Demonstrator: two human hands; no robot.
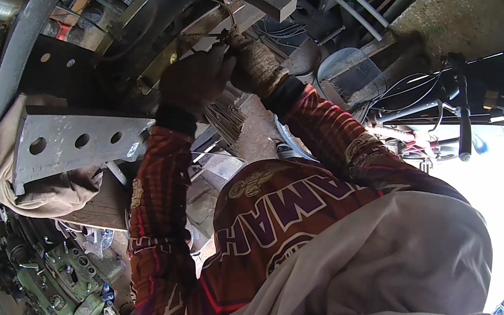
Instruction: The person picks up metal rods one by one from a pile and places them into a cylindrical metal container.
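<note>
My two hands meet at the upper middle, over a cluttered metal workbench. My left hand (194,78) lies in deep shadow, its fingers curled toward the right hand. A pale knitted work glove (264,71) covers my right hand (249,63), whose fingers are closed beside the left fingertips. A small dark piece (223,37) shows at the fingertips; its kind is too dim to tell. One thin rod (231,14) rises just beyond the right glove. Which hand grips what is hidden by the fingers and shadow.
A grey steel plate with round holes (64,142) lies on brown cloth (46,197) at the left. Steel bars (268,3) stand beyond my hands. To the right are a round wire mesh (352,72) and loose cables (415,88). A green machine (59,286) stands lower left.
</note>
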